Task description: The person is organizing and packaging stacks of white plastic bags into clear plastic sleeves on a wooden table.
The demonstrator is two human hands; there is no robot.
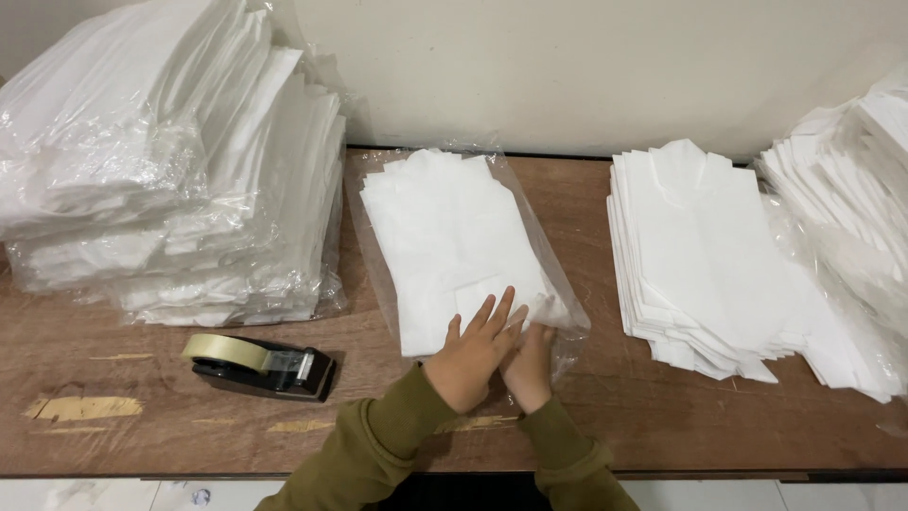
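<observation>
- Head view: the left hand [476, 352] lies flat with fingers spread on the near end of a folded white garment [452, 248] that sits inside a clear plastic bag [556, 274] in the middle of the table [113, 374]; its grip is open, pressing and closing on nothing.
- The right hand [530, 367] is half tucked under the left, at the bag's near right corner; whether its grip pinches the plastic I cannot tell, since the fingers are hidden.
- The step in hand looks like settling the garment into the bag and flattening its open end; the next move would call for folding that loose flap over while one palm pins the pack.
- A tape dispenser [260, 365] stands just left of the hands; bagged packs [170, 170] are piled far left; unbagged folded garments [695, 251] are stacked to the right.
</observation>
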